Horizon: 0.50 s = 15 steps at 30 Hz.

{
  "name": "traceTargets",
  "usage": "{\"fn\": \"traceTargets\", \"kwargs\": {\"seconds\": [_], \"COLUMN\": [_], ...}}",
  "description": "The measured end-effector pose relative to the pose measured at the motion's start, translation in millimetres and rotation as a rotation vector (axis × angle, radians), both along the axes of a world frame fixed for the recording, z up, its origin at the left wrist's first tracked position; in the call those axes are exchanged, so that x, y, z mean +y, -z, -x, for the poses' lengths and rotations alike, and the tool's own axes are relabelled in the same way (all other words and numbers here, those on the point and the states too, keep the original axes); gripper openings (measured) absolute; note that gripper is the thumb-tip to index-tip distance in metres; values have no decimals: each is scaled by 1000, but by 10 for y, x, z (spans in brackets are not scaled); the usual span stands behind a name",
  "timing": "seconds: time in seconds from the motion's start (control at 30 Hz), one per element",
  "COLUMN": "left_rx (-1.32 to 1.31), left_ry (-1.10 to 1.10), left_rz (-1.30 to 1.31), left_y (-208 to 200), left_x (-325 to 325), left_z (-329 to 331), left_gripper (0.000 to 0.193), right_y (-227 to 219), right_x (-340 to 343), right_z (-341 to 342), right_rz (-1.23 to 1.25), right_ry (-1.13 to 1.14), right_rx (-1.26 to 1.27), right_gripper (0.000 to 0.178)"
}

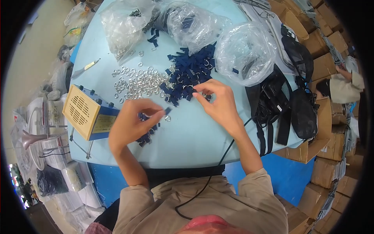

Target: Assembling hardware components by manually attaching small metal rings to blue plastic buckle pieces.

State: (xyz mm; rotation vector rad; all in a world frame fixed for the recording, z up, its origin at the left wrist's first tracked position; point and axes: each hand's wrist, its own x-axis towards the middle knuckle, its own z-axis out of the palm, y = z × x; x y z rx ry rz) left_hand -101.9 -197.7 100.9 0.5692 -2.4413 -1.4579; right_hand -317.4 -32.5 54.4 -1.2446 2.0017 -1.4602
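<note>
Head view of a pale blue round worktable [194,140]. The left hand [130,123], just right of the yellow-fronted blue metal box machine [87,113] at the table's left edge, has thumb and forefinger pinched together on a short dark navy webbing strip [167,111]; a small silver metal ring [168,118] lies on the table just below that strip. Under the left palm, toward the table's near edge, sits a small cluster of finished navy strips with rings [146,137]. The right hand [218,101], right of the left hand and near the table's centre, has its fingertips closed on a small piece at the lower edge of the large heap of navy webbing strips [191,72]; what it clamps is too small to tell. Left of that heap lies a scatter of loose silver rings [138,84]. Beyond the heap, at the table's far side, stand three clear plastic bags [245,52]. Black mesh strap goods [290,97] drape over the table's right edge, beside brown cardboard boxes [331,117].
</note>
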Motion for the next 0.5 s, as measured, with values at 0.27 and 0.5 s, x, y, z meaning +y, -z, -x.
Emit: {"fn": "traceTargets", "kwargs": {"seconds": [0.27,0.5], "left_rx": [-249,-28], "left_ry": [-291,-244], "left_rz": [259,378], "left_y": [119,470], "left_x": [-77,201], "left_z": [-13,379], "left_gripper": [17,21], "right_y": [244,227], "right_x": [-41,-29], "right_z": [-96,-114], "right_rz": [-99,-110], "right_ry": [-71,-62], "right_rx": [498,441], "right_gripper": [24,17]}}
